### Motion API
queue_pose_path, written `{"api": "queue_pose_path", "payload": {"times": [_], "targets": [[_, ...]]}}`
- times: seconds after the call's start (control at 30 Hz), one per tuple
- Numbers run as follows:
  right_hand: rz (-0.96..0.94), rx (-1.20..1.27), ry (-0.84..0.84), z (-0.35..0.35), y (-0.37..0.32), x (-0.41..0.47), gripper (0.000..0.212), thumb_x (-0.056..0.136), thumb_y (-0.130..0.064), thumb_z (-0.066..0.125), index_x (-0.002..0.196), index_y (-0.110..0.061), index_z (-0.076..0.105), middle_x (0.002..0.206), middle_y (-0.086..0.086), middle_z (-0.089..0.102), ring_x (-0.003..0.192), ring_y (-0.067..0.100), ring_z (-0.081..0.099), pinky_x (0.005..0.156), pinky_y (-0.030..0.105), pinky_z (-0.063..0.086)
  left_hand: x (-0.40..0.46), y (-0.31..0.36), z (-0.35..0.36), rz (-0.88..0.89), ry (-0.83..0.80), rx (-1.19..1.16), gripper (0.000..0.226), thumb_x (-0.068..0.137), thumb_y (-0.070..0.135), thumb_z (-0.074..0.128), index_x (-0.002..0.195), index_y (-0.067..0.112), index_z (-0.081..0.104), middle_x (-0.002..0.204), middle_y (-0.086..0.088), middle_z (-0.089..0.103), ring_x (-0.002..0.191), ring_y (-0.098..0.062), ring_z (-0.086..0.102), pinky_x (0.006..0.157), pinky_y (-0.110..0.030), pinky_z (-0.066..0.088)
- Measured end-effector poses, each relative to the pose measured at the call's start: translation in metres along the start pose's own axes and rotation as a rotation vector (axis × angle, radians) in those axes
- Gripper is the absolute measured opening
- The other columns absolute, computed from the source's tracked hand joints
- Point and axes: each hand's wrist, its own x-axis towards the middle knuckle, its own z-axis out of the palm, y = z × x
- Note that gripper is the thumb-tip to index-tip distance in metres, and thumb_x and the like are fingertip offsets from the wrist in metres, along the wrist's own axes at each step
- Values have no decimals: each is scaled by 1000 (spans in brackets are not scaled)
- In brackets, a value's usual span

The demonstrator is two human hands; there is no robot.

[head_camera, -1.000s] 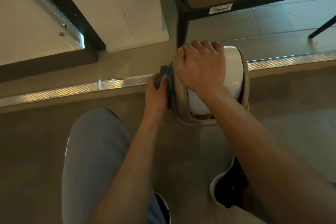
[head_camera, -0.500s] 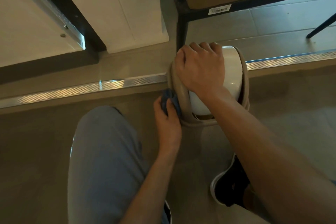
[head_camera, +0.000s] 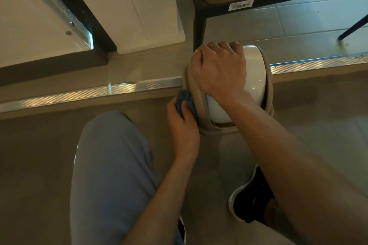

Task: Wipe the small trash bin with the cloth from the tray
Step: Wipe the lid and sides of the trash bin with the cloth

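Note:
A small beige trash bin [head_camera: 269, 87] with a white swing lid [head_camera: 253, 71] stands on the floor at the middle of the view. My right hand [head_camera: 219, 69] grips the bin's top left rim, fingers curled over the far edge. My left hand [head_camera: 184, 125] holds a bunched blue cloth [head_camera: 184, 100] and presses it against the bin's left side, near the front. Most of the bin's body is hidden below its rim.
A metal floor strip [head_camera: 79, 95] runs across the view behind the bin. A black table leg [head_camera: 198, 22] stands just beyond the bin. My grey-trousered knee [head_camera: 111, 165] is at lower left and a black shoe [head_camera: 253, 199] at lower right.
My left hand slid the cloth along the bin's left side from the far part toward me. The right hand stayed gripping the rim.

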Motion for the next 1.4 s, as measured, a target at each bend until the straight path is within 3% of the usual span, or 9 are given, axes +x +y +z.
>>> {"api": "queue_pose_path", "payload": {"times": [0.17, 0.37, 0.6, 0.87, 1.0, 1.1, 1.17, 1.27, 1.4], "targets": [[-2, -3, -1, 0, 0, 2, 46, 101, -31, 33, 88, -13, 74, 89, 7, 74, 86, 27, 67, 94, 44, 45, 83, 17, 18, 18, -46, 54, 21, 107, 17, 45, 120, 5, 56, 101, -2, 62, 94, -17, 60, 75, -18, 45], [17, 3, 17, -1, 0, 1, 46, 100, -29, 34, 82, -12, 73, 86, 8, 74, 83, 29, 66, 94, 46, 44, -23, -15, -5, 130, 6, 8, 32, 105, 33, 42, 132, 20, 54, 122, -3, 61, 116, -18, 59, 100, -38, 48], [7, -11, 17, -1, 1, 5, 40, 101, -25, 40, 76, -12, 69, 77, 10, 72, 76, 30, 67, 87, 45, 48, 32, 47, 19, 241, -25, -37, 32, 109, 20, 37, 130, 9, 57, 122, 0, 63, 110, 2, 58, 95, -12, 43], [23, 177, -132, -14, 6, 7, 40, 102, -28, 33, 103, -12, 70, 100, 7, 72, 95, 25, 66, 96, 40, 46, -26, 9, 6, 401, -93, 116, 39, 109, 18, 39, 147, 11, 44, 152, -8, 44, 142, -16, 42, 113, -19, 36], [22, 264, -185, -13, 13, 12, 30, 104, -21, 42, 105, -11, 70, 101, 9, 71, 96, 27, 65, 91, 38, 46, 39, 43, 20, 182, -43, 93, 28, 110, 27, 36, 114, 13, 60, 102, 3, 63, 93, 8, 56, 80, -21, 42], [40, 376, -181, -11, 19, 13, 23, 99, -11, 49, 106, -10, 71, 104, 10, 70, 101, 27, 63, 89, 37, 48, 75, 62, 27, 201, -35, 151, 33, 110, 34, 36, 90, 17, 56, 81, 6, 56, 75, -1, 51, 72, -30, 38], [65, 454, -157, -18, 20, 10, 25, 96, -3, 51, 112, -9, 70, 110, 11, 69, 107, 26, 61, 90, 31, 46, 52, 51, 23, 238, -49, 131, 35, 109, 43, 36, 112, 18, 60, 107, 1, 63, 97, -7, 58, 84, -30, 48], [96, 534, -146, -28, 20, 5, 33, 93, 5, 51, 118, -9, 68, 117, 9, 67, 113, 23, 58, 88, 15, 36, -19, 21, 11, 278, -99, 175, 45, 106, 48, 37, 148, 30, 39, 154, 2, 38, 136, -5, 41, 102, -7, 36], [101, 610, -185, -33, 24, 4, 34, 91, 9, 49, 113, -8, 68, 115, 8, 65, 107, 15, 58, 82, 2, 37, -16, 19, 13, 280, -106, 218, 48, 104, 52, 39, 149, 34, 37, 154, 4, 39, 137, -7, 42, 103, -15, 38]]}}
